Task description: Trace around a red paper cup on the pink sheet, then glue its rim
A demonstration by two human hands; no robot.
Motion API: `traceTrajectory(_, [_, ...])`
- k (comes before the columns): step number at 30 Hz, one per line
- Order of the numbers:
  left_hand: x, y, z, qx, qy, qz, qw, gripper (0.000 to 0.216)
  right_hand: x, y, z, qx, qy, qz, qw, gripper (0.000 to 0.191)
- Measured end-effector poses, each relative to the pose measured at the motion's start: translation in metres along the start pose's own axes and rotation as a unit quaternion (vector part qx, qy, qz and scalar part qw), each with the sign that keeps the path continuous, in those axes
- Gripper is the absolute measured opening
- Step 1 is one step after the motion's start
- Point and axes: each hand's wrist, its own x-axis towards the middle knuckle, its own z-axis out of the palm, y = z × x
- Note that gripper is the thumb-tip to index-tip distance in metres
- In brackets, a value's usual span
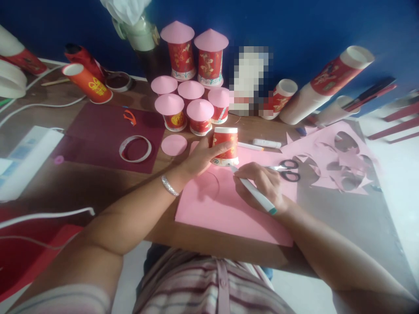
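Note:
My left hand (204, 155) is wrapped round a red patterned paper cup (225, 146) that stands upside down on pink paper (225, 213). A white marker pen (257, 195) with a green end is gripped in my right hand (260, 183). Its tip meets the white band at the cup's lower edge, where small marks show. A faint curved line lies on the paper below my left hand. Scissors (290, 170) with black handles lie just right of my right hand. Left of the cup is a pink paper disc (174, 145).
Behind stand several red cups with pink cone roofs (200, 110). Cut pink scraps (343, 159) cover the right side, near a tall cup stack (327, 83). On a maroon sheet (108, 148) lies a tape roll (135, 149). A power strip (31, 161) sits far left.

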Motion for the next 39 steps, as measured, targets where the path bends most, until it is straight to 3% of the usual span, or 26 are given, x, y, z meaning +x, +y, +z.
traceTrajectory(39, [0.0003,-0.0008,-0.0024,0.014,-0.012,-0.001,1.0,0.04,-0.0011,0.0009,-0.0007,0.011,-0.014,-0.001,1.0,0.023])
